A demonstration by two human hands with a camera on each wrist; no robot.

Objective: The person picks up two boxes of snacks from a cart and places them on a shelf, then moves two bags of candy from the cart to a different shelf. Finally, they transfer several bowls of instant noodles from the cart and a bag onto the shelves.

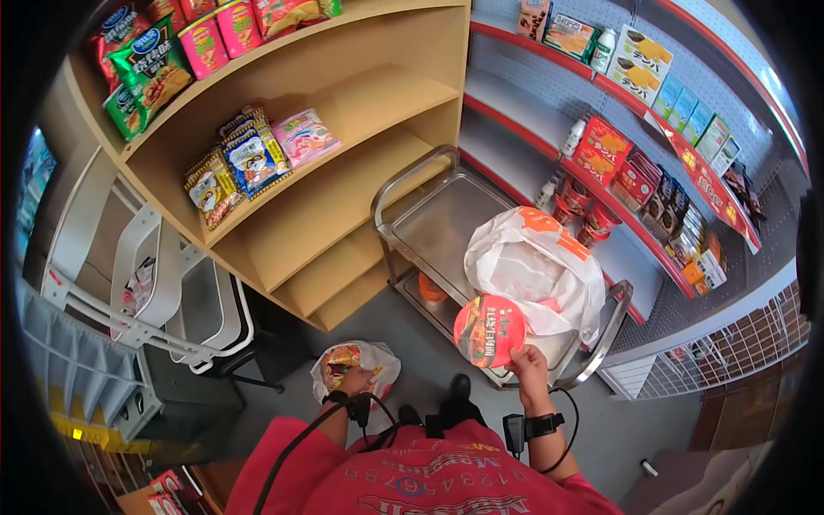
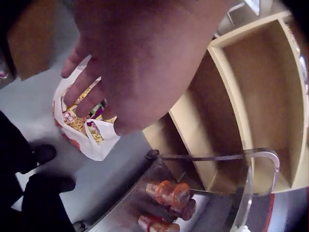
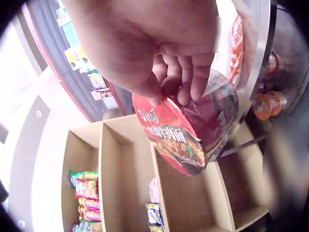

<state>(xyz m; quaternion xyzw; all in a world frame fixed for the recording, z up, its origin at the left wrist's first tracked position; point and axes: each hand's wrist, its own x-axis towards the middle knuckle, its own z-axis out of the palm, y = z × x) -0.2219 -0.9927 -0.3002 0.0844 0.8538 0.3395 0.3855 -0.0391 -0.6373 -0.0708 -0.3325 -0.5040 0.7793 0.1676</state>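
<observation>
My right hand (image 1: 530,369) pinches the rim of a red instant noodle bowl (image 1: 491,333), its printed lid facing up toward the head camera. Seen from the right wrist, thumb and fingers grip the edge of the tilted bowl (image 3: 174,133). It is held in front of a white plastic bag (image 1: 541,275) that lies on a metal trolley (image 1: 442,215). My left hand (image 1: 360,382) is low, over an open white bag (image 1: 388,360) of colourful snack packets on the floor. In the left wrist view the left hand (image 2: 140,63) has loosely extended fingers overlapping the bag.
A wooden shelf (image 1: 378,86) with snack packets (image 1: 253,159) stands ahead on the left. Red-edged metal shelves (image 1: 524,120) hold boxes and bottles on the right. More tubs (image 2: 169,193) sit on the trolley's lower deck. White baskets (image 1: 150,266) stand at left.
</observation>
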